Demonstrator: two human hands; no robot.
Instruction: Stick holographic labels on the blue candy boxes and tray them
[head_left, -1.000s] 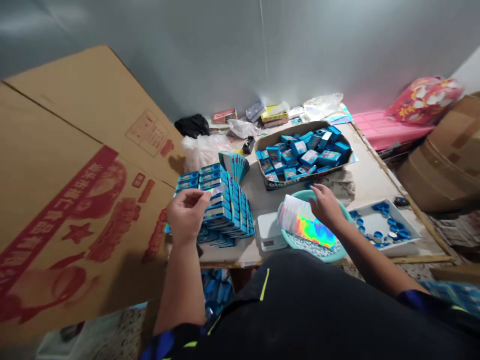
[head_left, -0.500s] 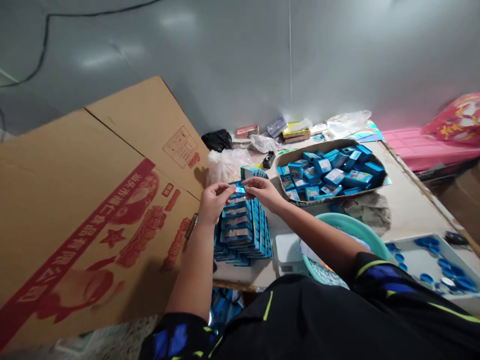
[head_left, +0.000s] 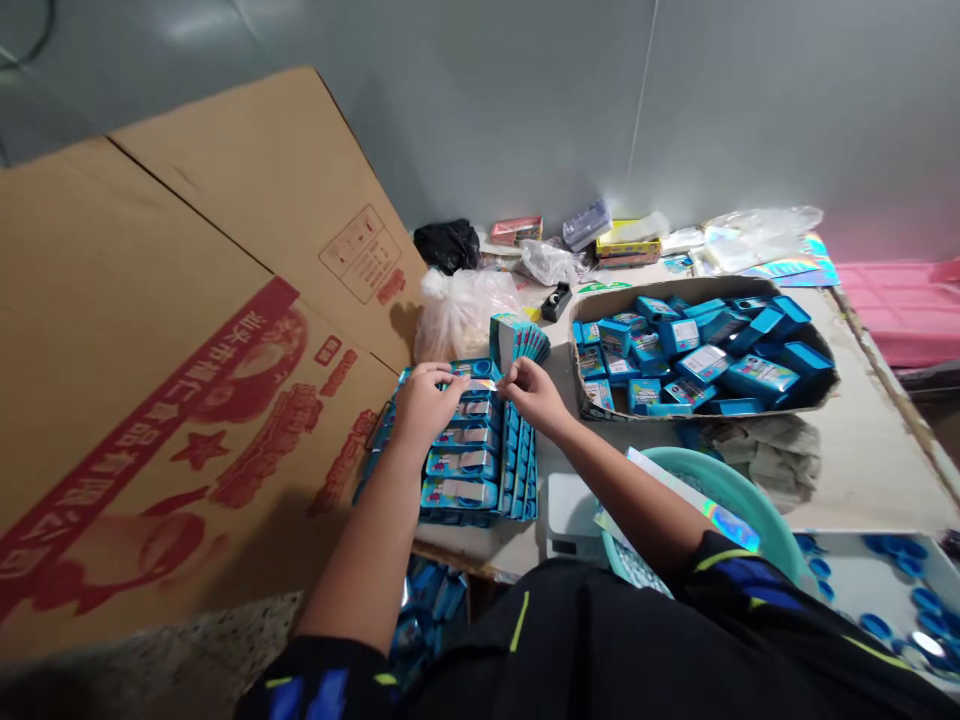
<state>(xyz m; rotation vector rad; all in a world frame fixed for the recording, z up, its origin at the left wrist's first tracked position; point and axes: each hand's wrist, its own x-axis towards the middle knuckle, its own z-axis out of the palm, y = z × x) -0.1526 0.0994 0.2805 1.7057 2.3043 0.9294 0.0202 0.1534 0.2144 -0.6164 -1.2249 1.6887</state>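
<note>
Pinching small shiny strip (head_left: 481, 386) at narrow grip, right hand (head_left: 534, 395) with right fingertips (head_left: 504, 376) on it. Left hand (head_left: 427, 405) with left fingers (head_left: 454, 378) curled over blue box stack (head_left: 466, 462), just beside strip; cannot tell if they hold it. Fanned blue cards (head_left: 521, 342) just past fingers. Cardboard tray (head_left: 675, 288) of blue boxes right of fingers. Teal basin (head_left: 720, 478) nearer, beyond right forearm.

- A flattened cardboard carton (head_left: 187, 330) walls off the left of the frame, leaning beside the stacked blue boxes (head_left: 480, 470).
- A narrow gap at center separates those boxes from the cardboard tray (head_left: 675, 287), crossed by the right forearm (head_left: 600, 470).
- A teal basin (head_left: 720, 470) and white scale (head_left: 570, 515) obstruct the lower middle.
- A plastic bag (head_left: 465, 315) stands behind the stacks.
</note>
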